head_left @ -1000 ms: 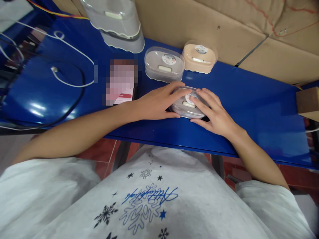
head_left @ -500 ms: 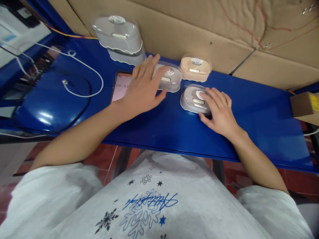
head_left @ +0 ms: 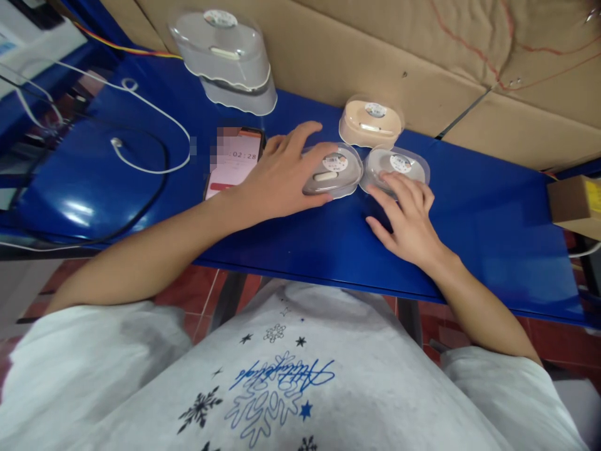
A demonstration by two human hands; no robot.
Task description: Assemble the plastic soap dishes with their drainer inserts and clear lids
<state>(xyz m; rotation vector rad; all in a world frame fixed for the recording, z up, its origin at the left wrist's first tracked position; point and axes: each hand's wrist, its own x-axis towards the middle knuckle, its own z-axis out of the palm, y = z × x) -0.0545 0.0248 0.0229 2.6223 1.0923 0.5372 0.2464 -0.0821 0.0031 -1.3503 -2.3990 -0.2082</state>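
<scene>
Boxes point(head_left: 346, 180) on blue table point(head_left: 488, 213); cardboard point(head_left: 338, 56) behind, tiles point(head_left: 195, 282) below.

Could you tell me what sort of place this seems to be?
Probably a small workspace: a glossy blue workbench against brown cardboard panels, with a loose white cable lying on it.

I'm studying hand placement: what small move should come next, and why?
I'd probably close the left hand on the left grey box: its thumb and forefinger are spread at the near and far edges, while the right hand is over the right grey box.
</scene>
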